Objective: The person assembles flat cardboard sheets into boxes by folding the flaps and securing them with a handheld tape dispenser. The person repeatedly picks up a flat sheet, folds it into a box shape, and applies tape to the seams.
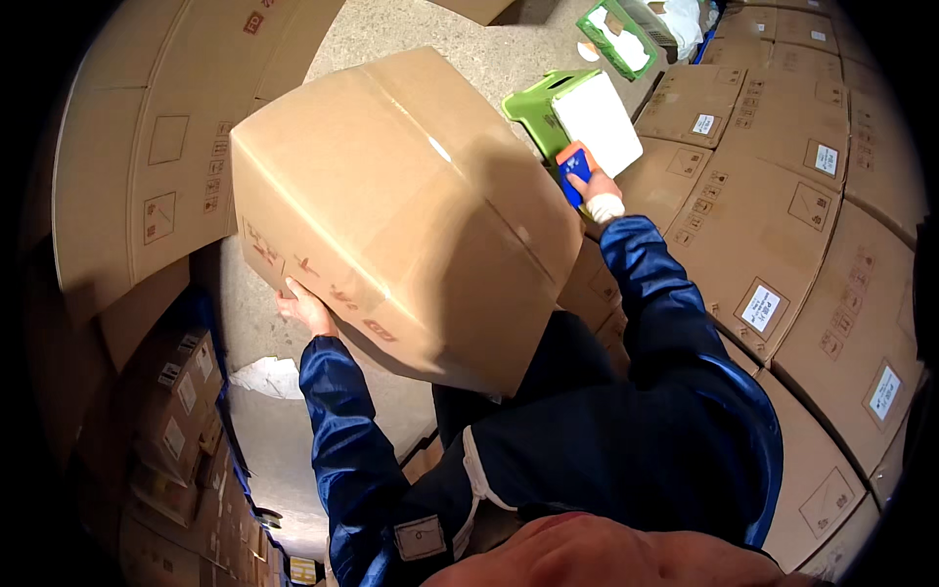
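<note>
One taped carton (391, 196): left grip (310, 310) spread against it, right grip (598, 185) clasping blue tool (575, 168).

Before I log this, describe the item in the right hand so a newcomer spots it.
Start at the large carton in the middle. At its right edge, the right hand grips a small item. Its blue body and orange end set it apart from the green object behind.

Pale, speckled floor (377, 29) beside brown stacked cartons (758, 230), bright light.
</note>
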Demonstrator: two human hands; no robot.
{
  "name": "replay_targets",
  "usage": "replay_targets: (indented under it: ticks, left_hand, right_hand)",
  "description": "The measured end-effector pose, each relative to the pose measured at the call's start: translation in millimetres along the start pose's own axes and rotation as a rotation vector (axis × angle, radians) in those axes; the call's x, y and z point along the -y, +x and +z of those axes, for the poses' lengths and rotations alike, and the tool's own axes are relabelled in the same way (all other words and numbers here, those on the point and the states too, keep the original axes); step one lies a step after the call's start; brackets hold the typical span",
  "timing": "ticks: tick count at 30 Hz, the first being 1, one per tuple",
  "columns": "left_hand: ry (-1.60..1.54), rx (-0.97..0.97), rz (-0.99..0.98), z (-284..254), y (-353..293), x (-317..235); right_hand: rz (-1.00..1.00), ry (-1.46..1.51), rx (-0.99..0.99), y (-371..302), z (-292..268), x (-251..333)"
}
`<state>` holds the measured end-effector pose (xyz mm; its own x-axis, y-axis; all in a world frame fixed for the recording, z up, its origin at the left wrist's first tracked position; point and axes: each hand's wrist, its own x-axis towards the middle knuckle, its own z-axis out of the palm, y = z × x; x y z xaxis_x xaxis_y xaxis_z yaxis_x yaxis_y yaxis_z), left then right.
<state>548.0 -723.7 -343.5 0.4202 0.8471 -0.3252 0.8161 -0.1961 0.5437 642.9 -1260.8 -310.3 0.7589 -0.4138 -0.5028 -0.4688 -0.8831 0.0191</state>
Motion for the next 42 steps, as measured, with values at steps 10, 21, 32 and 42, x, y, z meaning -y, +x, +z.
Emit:
replay_targets:
  ticks: [10, 21, 32, 42]
  left_hand:
    - [0.266, 0.023, -0.372, 19.7, 24.1, 57.9]
    - [-0.723, 1.171, -0.221, 36.3, -56.6, -95.9]
    - [-0.573, 1.184, 0.164, 8.6, -172.7, -221.2]
    - [-0.174, 1.461, -0.096, 131.1, -307.6, -276.2]
  right_hand:
    - [0.276, 0.2, 0.004, -26.8, 8.4, -100.9]
    - [0.381, 0.245, 0.031, -82.8, 29.3, -112.6]
    - [0.376, 0.719, 0.067, -173.3, 90.2, -116.4]
    - [0.494, 1.052, 0.127, -248.2, 127.6, -108.7]
